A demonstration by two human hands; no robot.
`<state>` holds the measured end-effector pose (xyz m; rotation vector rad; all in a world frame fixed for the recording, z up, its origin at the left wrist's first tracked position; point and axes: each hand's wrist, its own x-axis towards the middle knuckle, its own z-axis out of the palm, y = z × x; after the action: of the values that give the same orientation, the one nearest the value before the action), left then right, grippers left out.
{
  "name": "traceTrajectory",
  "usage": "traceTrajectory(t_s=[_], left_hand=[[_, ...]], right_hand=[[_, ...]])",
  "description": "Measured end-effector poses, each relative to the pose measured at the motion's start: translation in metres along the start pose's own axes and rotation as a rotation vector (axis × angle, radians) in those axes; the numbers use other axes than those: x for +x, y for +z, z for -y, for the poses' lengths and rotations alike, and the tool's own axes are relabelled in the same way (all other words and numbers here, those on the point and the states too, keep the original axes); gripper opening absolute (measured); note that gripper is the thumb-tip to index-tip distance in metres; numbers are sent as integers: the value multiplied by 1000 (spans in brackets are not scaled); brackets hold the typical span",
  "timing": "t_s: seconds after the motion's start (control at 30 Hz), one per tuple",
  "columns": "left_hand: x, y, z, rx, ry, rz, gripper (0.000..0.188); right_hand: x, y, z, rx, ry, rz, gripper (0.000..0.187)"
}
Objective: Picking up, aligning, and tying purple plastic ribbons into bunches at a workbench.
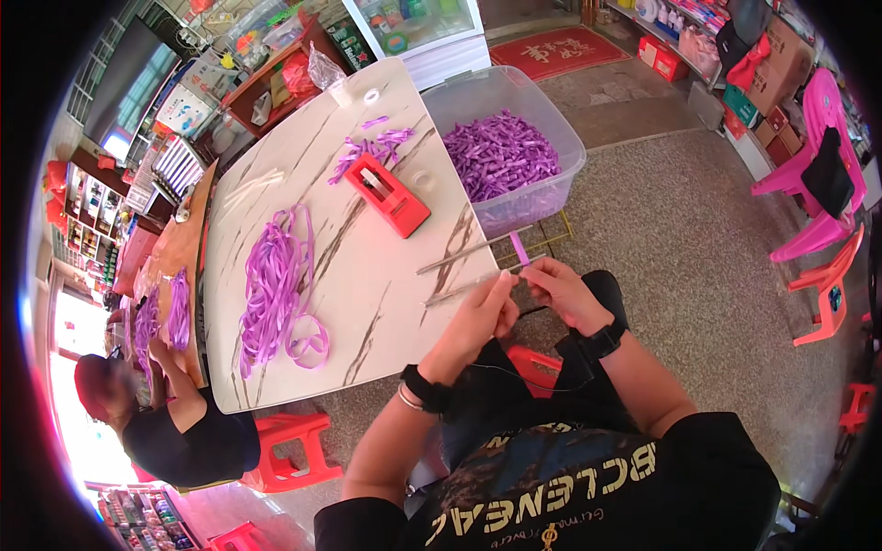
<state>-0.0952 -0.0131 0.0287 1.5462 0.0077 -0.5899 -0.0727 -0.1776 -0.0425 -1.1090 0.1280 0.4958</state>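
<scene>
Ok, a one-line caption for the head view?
Both hands pinch a purple ribbon at the table edge.

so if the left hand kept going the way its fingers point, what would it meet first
Probably the right hand, almost touching it around the thin grey metal rod; beyond that, the clear plastic tub of purple ribbon pieces, though depth is unclear.

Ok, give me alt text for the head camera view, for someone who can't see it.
A seated person's left hand and right hand pinch a purple ribbon strip at the edge of a marble-patterned table. On it lie loose purple ribbon and a red tool, beside a clear bin of cut ribbon pieces.
</scene>
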Motion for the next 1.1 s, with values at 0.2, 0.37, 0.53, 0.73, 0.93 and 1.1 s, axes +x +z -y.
traceTrajectory(t_s=[0.2,0.37,0.53,0.73,0.93,1.1], left_hand=[[2,15,14,-807,-213,105,48],[15,17,25,-1164,-123,326,45],[15,11,25,-1220,-94,431,50],[13,2,35,-1250,-73,471,60],[20,4,45,-1288,15,619,60],[19,5,40,-1289,-15,594,61]], right_hand=[[-1,2,6,-39,24,13,14],[2,-4,9,-43,66,22,16],[-1,-22,49,-386,137,162,30],[45,41,117,-605,-286,257,25],[146,126,116,-924,-504,268,27],[176,142,103,-934,-264,372,24]])
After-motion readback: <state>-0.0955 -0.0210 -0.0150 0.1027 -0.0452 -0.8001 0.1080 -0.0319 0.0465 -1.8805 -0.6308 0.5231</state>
